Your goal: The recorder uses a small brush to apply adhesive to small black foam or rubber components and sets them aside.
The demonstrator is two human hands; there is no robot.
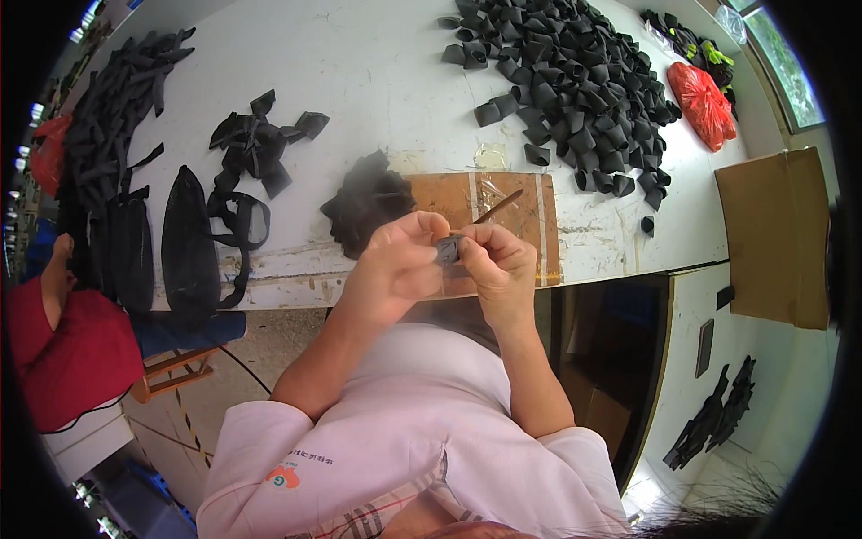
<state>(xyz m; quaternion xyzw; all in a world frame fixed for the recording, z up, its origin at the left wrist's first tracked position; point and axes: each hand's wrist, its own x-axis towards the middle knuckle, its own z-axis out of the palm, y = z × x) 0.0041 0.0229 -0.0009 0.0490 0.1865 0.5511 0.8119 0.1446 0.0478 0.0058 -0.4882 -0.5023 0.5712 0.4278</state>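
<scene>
The left hand (pixel 400 262) and right hand (pixel 501 268) pinch a small dark-grey fabric piece (pixel 448 250) (a brown, tape-striped board (pixel 442 191) lies near).

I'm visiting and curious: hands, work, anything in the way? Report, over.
Left hand and right hand pinching small dark piece. Brown stick just beyond right hand. Dark pile near left hand.

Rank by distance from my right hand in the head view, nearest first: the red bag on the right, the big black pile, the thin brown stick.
1. Thin brown stick: just beyond your right hand.
2. Big black pile: farther up, rightward.
3. Red bag: right of that pile.
</scene>
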